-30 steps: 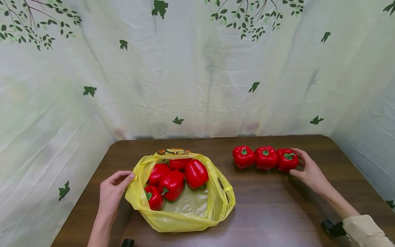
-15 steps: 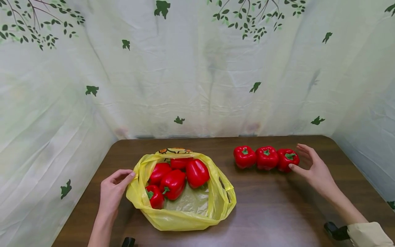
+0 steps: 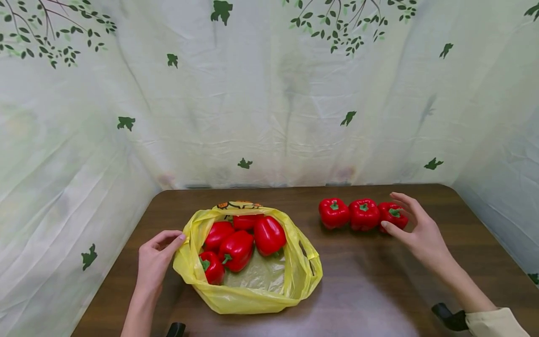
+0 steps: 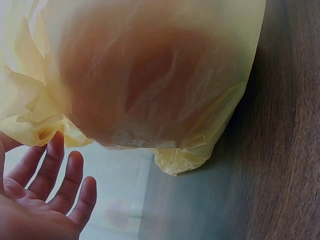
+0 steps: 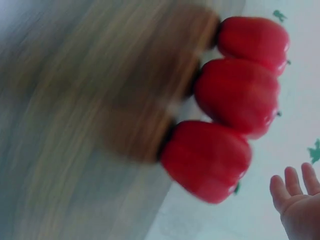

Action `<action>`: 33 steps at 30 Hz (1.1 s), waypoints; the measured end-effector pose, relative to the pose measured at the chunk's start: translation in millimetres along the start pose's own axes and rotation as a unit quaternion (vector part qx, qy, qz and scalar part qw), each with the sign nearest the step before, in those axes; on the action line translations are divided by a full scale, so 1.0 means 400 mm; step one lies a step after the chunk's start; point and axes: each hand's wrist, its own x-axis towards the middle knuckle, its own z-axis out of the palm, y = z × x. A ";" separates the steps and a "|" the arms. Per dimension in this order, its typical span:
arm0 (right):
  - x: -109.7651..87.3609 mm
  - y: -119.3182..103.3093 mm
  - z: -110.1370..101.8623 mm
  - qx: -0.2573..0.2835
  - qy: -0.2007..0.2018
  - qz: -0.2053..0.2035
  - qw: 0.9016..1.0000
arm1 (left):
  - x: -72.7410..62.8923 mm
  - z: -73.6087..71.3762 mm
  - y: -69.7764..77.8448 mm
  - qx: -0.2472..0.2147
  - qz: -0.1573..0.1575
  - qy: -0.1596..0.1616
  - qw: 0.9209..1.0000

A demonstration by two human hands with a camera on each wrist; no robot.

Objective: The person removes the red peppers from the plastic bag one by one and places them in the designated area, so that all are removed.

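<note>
My left hand (image 3: 155, 257) pinches the left rim of a yellow plastic bag (image 3: 248, 302) between thumb and index finger, the other fingers spread in the left wrist view. Inside the open bag lie several red bell peppers (image 3: 236, 251); through its thin wall they show as a dark reddish shape in the left wrist view. Three more red bell peppers (image 3: 364, 215) stand in a row at the back right, stems up. Over the rightmost pepper (image 3: 391, 213) my right hand (image 3: 423, 238) is spread, holding nothing; its fingers partly cover that pepper. The right wrist view shows the hand (image 5: 302, 205) apart from the row.
Everything stands on a dark brown wooden table (image 3: 358, 290) with rounded back corners. A pale cloth curtain (image 3: 269, 103) printed with green leaves and birds hangs behind and at both sides. Black straps with dark pieces (image 3: 448, 317) sit at the wrists.
My right hand let go of the rightmost pepper, opened and drew back, then moved left over its top. The left hand and the bag have stayed in place.
</note>
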 end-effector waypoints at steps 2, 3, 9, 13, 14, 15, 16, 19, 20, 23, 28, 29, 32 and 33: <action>0.001 -0.014 0.007 0.009 0.002 -0.011 1.000 | 0.000 0.000 0.000 -0.001 0.001 0.000 1.000; 0.001 -0.020 0.011 0.013 0.002 -0.017 1.000 | 0.001 0.000 -0.001 -0.001 0.001 0.000 1.000; 0.003 -0.052 0.042 0.028 -0.007 -0.043 0.999 | 0.001 0.000 -0.002 0.005 0.000 0.000 1.000; 0.003 -0.067 0.063 0.039 -0.017 -0.053 0.998 | 0.001 0.000 -0.001 0.006 -0.001 -0.001 1.000; 0.003 -0.071 0.068 0.041 -0.019 -0.055 0.997 | 0.001 0.001 -0.001 0.007 -0.001 -0.002 1.000; 0.002 -0.075 0.073 0.041 -0.021 -0.057 0.997 | 0.001 0.001 -0.001 0.007 0.000 -0.002 1.000; 0.002 -0.080 0.078 0.043 -0.023 -0.059 0.997 | 0.001 0.001 0.000 0.007 0.000 -0.002 1.000; 0.001 -0.094 0.092 0.045 -0.029 -0.071 0.996 | 0.001 0.001 0.000 0.008 0.001 -0.001 1.000; 0.001 -0.100 0.097 0.048 -0.032 -0.073 0.996 | 0.001 0.001 0.000 0.009 0.001 -0.001 1.000; 0.000 -0.119 0.110 0.060 -0.041 -0.084 0.994 | 0.000 0.001 0.000 0.011 0.000 0.001 1.000; 0.003 -0.147 0.134 0.090 -0.060 -0.110 0.988 | 0.000 0.000 -0.001 0.013 -0.002 0.002 1.000; 0.003 -0.153 0.138 0.095 -0.063 -0.117 0.987 | 0.000 0.000 -0.001 0.014 -0.003 0.002 1.000; 0.003 -0.175 0.151 0.106 -0.070 -0.127 0.984 | 0.000 0.001 0.000 0.011 -0.002 0.003 1.000; 0.002 -0.185 0.154 0.109 -0.072 -0.130 0.983 | 0.000 0.001 0.000 0.010 -0.001 0.003 1.000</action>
